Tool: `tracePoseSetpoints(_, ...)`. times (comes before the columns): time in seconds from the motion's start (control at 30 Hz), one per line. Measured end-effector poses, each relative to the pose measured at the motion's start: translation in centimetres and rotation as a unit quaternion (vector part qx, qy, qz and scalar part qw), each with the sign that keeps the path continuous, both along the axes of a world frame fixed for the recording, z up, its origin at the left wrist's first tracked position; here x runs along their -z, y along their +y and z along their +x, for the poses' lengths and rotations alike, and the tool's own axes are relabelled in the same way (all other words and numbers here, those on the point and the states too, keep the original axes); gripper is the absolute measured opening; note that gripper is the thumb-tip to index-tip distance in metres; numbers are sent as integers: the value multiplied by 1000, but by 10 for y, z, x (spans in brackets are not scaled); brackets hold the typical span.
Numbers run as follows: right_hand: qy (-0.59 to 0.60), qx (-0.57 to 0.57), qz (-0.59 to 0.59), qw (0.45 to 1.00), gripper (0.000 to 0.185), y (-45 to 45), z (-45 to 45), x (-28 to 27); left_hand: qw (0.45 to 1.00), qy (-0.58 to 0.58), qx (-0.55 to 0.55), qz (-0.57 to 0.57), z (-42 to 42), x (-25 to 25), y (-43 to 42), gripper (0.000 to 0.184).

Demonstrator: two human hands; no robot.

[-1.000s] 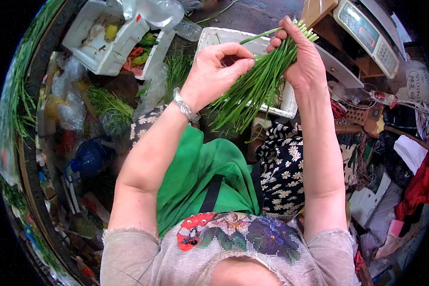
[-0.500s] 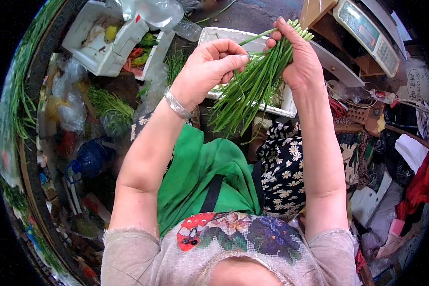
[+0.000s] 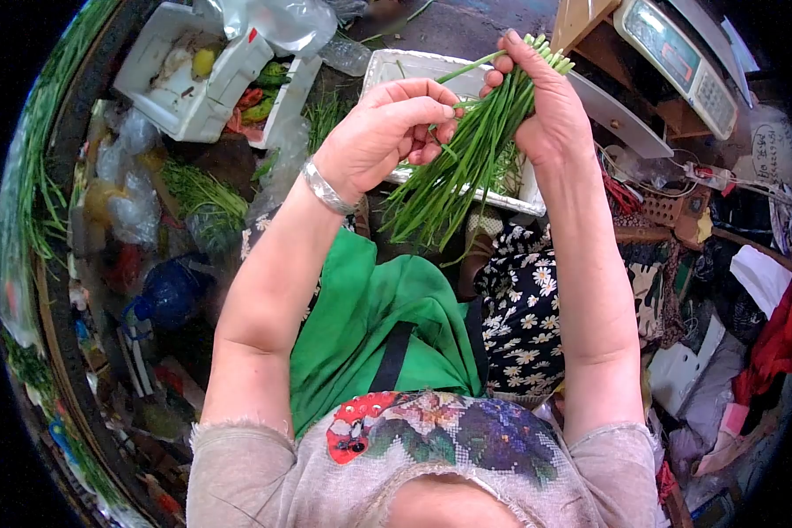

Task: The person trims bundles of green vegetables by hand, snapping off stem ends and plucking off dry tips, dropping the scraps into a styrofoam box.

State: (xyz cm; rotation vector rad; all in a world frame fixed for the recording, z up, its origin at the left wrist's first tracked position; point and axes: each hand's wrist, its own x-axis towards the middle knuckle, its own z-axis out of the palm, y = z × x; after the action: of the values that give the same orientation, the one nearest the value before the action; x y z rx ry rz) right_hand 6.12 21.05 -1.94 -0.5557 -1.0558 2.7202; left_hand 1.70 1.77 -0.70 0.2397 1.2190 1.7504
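Note:
My right hand (image 3: 550,110) is wrapped round a bunch of green chives (image 3: 475,167), its pale cut ends up at the top right and its leaves hanging down to the left. One stalk sticks out sideways from the bunch towards my left hand (image 3: 396,132). That hand, with a silver bangle (image 3: 324,187) on its wrist, has thumb and forefinger pinched at the left edge of the bunch, apparently on a thin chive leaf. Its other fingers are curled. Below the bunch stands a white foam tray (image 3: 530,189), partly hidden by the chives and my hands.
A white foam box (image 3: 172,106) stands at upper left, with peppers (image 3: 260,101) beside it. Loose greens (image 3: 202,189) and a blue plastic jug (image 3: 172,290) lie at left. A scale (image 3: 678,62) stands at upper right. Green cloth (image 3: 387,308) covers my lap.
The bunch and my right hand have shifted slightly left. My left hand has turned a little and its lower fingers have loosened, with thumb and forefinger still together beside the leaves.

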Motion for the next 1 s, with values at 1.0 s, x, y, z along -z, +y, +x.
tracePoseSetpoints(1.0,-4,6,72,997,19,-14,6,-9,986,119,-110,-34,5,7,11,10)
